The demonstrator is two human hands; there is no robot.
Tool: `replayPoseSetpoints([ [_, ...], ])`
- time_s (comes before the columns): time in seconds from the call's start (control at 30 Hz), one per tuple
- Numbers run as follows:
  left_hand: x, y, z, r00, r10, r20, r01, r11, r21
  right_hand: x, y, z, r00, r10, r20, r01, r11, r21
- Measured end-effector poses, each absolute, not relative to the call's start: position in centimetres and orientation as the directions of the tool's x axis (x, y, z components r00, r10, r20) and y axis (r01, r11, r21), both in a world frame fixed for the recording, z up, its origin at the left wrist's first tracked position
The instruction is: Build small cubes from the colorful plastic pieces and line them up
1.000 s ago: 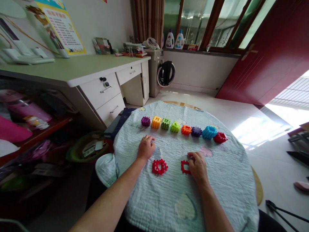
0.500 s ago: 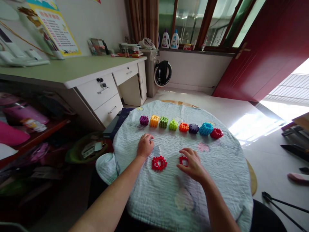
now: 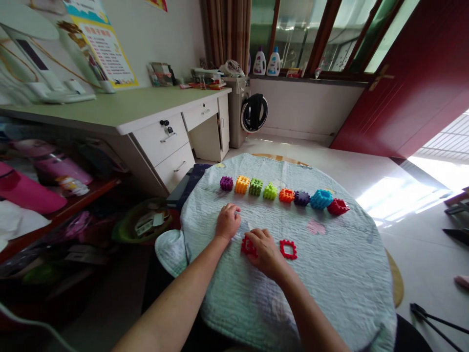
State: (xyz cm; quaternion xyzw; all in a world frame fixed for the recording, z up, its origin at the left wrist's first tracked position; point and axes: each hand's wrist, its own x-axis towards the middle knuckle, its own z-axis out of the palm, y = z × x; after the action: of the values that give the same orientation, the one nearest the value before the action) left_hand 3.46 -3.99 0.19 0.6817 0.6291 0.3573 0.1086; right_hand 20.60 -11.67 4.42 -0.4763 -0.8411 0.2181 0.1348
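Observation:
My right hand (image 3: 266, 254) is over the small stack of red toothed plastic panels (image 3: 249, 247), fingers and thumb bent around its right side and partly hiding it. Right of that hand, a square red frame panel (image 3: 288, 249) with toothed edges and an open middle lies flat on the cloth. My left hand (image 3: 227, 222) rests on the cloth above and left of the stack, its fingers curled in with nothing visible in them. Beyond both hands runs a row of toothed blocks, from a purple block (image 3: 226, 183) to a blue block (image 3: 321, 199) and a red block (image 3: 338, 207).
A pale green cloth (image 3: 330, 274) covers the round table. To the left stand a desk (image 3: 154, 105) with drawers and a low shelf (image 3: 98, 195) with pink bottles. A washing machine (image 3: 238, 112) and a red door (image 3: 381, 83) are farther back.
My right hand has moved left from the single red frame panel to the red stack, leaving the frame uncovered. My left hand stays curled in place. The view has turned slightly left.

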Motion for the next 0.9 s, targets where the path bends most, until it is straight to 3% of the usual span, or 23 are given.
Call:
replayPoseSetpoints([
  [0.23, 3.4, -3.9, -0.1, -0.036, 0.934, 0.356, 0.786, -0.193, 0.587, 21.6, -11.2, 4.3, -0.247, 0.968, 0.037, 0.897, 0.243, -0.37],
  [0.53, 3.4, -3.8, -0.2, -0.032, 0.933, 0.358, 0.789, -0.197, 0.583, 19.8, -10.2, 5.3, -0.365, 0.931, 0.002, 0.863, 0.339, -0.374],
  [0.73, 3.4, -3.8, -0.2, -0.036, 0.938, 0.344, 0.798, -0.18, 0.575, 19.2, -9.7, 6.0, -0.393, 0.92, 0.004, 0.804, 0.346, -0.483],
  [0.9, 3.4, -3.8, -0.1, -0.044, 0.942, 0.331, 0.796, -0.168, 0.582, 19.0, -10.1, 6.4, -0.438, 0.898, 0.028, 0.778, 0.395, -0.488],
])
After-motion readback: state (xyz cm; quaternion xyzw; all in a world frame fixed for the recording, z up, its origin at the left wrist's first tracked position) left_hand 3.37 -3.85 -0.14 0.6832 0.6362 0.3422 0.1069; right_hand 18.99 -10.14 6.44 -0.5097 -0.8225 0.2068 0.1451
